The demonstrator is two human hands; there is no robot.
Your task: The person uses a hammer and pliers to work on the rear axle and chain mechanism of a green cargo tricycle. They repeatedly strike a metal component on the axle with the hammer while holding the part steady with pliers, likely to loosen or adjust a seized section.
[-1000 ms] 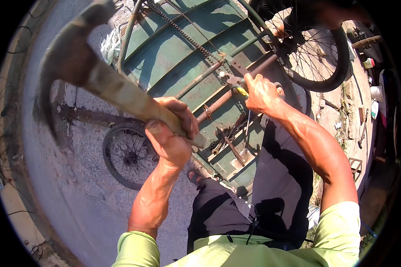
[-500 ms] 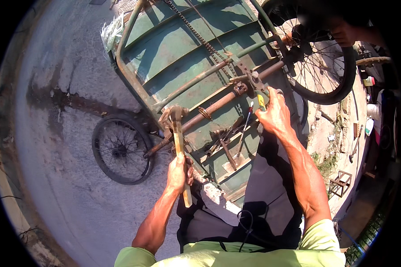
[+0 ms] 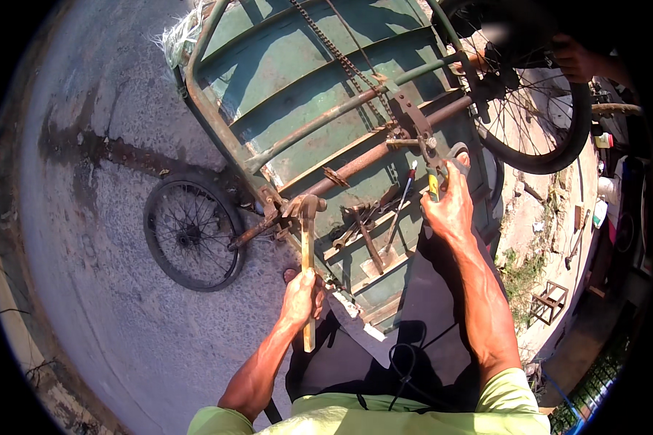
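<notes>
Two hands work over an upturned green cart [image 3: 272,138]: the left hand [image 3: 301,299] is clamped round the wooden handle of a hammer [image 3: 308,250], and the right hand [image 3: 450,206] is closed on the yellow grip of pliers [image 3: 433,185]. A dark mark on that grip is too small to read, as is any print on the tub [image 3: 604,140] and white bottle [image 3: 600,212] at the right edge. The hammer stands head away from the person, over the cart's near left corner; whether its head touches the bracket there cannot be told. The pliers lie by the rusty axle [image 3: 363,158], right of its middle; the fingers cover part of the grip, and what the tips bite is hard to make out. The chain [image 3: 326,45] runs out past the top edge. The left wheel [image 3: 152,221] shows whole, overlapped by a rusty rod end, contact unclear; the right wheel [image 3: 588,130] is cut off above, its hub lost in shadow beside a co-worker's hand [image 3: 573,59]. A screwdriver [image 3: 401,210] lies across the panel, near a jumble of tools [image 3: 363,228] partly hiding one another.
</notes>
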